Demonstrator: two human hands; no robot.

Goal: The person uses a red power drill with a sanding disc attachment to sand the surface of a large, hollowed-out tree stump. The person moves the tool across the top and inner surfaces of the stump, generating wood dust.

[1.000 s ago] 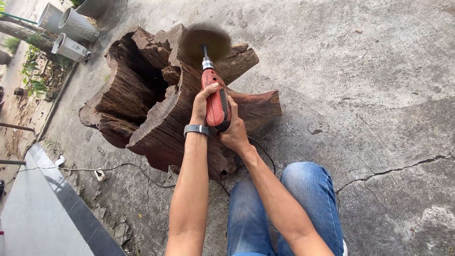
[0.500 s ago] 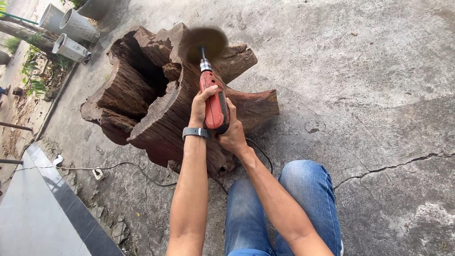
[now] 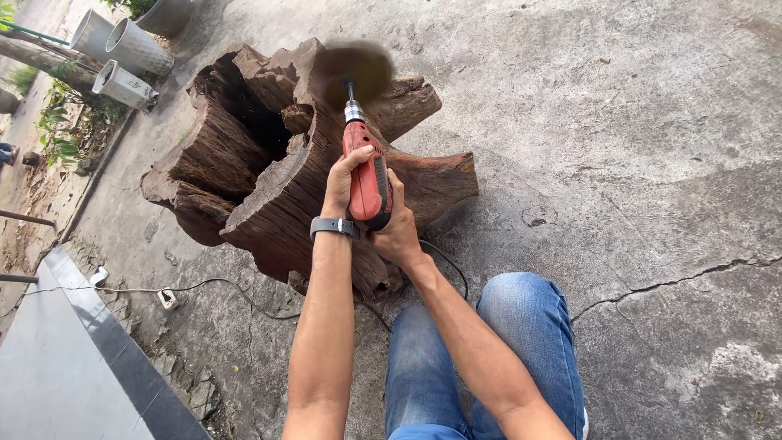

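A large, gnarled, hollow tree stump (image 3: 244, 179) lies on the concrete ground. Both my hands grip a red electric drill (image 3: 368, 181) above it. My left hand (image 3: 342, 183), with a dark watch on the wrist, wraps the drill's left side. Around the rear grip closes my right hand (image 3: 399, 232). At the drill's tip a round brush head (image 3: 354, 72) spins as a dark blur against the top of the stump. My knee in blue jeans (image 3: 521, 326) is bent just below the hands.
A black cord (image 3: 244, 297) runs from the drill along the ground to a white plug strip (image 3: 167, 299) at the left. Grey concrete pipes (image 3: 122, 49) and plants lie at the upper left. A tiled ledge (image 3: 65, 367) sits lower left. A crack (image 3: 676, 281) crosses the concrete at right.
The drill and both hands have stayed on the stump's top, shifting only slightly; the brush keeps spinning in about the same place.
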